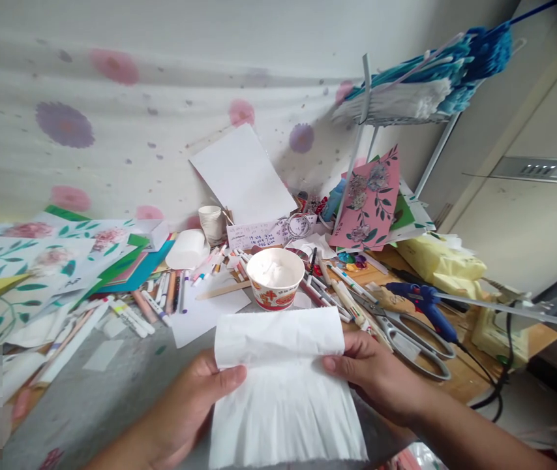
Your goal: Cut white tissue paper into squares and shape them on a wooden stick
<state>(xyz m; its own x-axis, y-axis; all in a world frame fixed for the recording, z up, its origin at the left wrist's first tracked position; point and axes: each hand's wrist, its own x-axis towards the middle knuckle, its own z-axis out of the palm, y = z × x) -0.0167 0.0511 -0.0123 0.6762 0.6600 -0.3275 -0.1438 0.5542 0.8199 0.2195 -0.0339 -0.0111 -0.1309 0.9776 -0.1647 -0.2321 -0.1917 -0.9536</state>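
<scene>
A white sheet of thin, wrinkled paper (283,405) hangs between my two hands in front of the paper bowl. Its upper edge is folded or rolled over into a broad flat band. My left hand (205,388) pinches the left side just under the band, thumb on top. At the right end, my right hand (369,365) grips the same paper, thumb on its front and fingers behind. Just beyond the band stands a white paper bowl (276,277) with a red printed pattern and something white inside.
Marker pens (132,316) lie scattered left of the bowl. On the right are large grey scissors (418,339), a blue glue gun (422,307) with a cord, and a yellow packet (442,264). Painted flower sheets (29,261) spread at left; paper cups (210,224) stand behind.
</scene>
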